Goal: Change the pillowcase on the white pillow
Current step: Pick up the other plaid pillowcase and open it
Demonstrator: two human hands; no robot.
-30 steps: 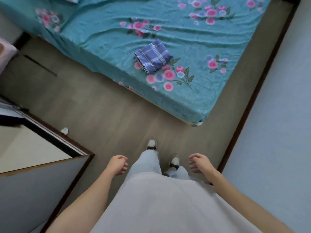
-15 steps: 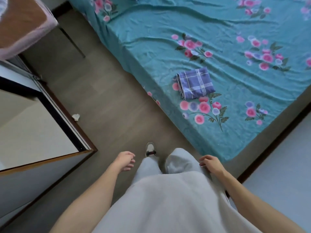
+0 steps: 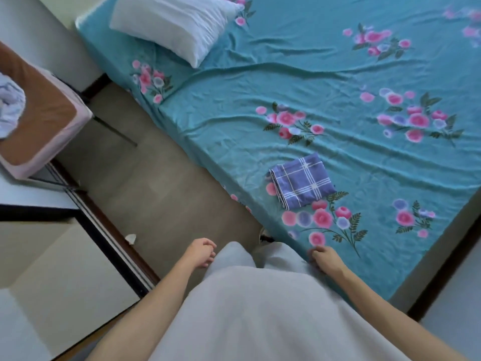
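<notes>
The left hand (image 3: 200,252) hangs loosely curled and holds nothing beside the grey trousers, and the right hand (image 3: 325,257), fingers likewise slack and holding nothing, hangs at the near edge of the bed (image 3: 260,82). The white pillow (image 3: 174,24) lies at the far head end on the teal flowered sheet, well apart from the folded blue checked pillowcase (image 3: 302,181) near the bed's side edge. Grey-brown floor (image 3: 156,183) runs beside the bed, with a pink-edged brown stool (image 3: 44,118) carrying crumpled white cloth (image 3: 10,108) at the left.
</notes>
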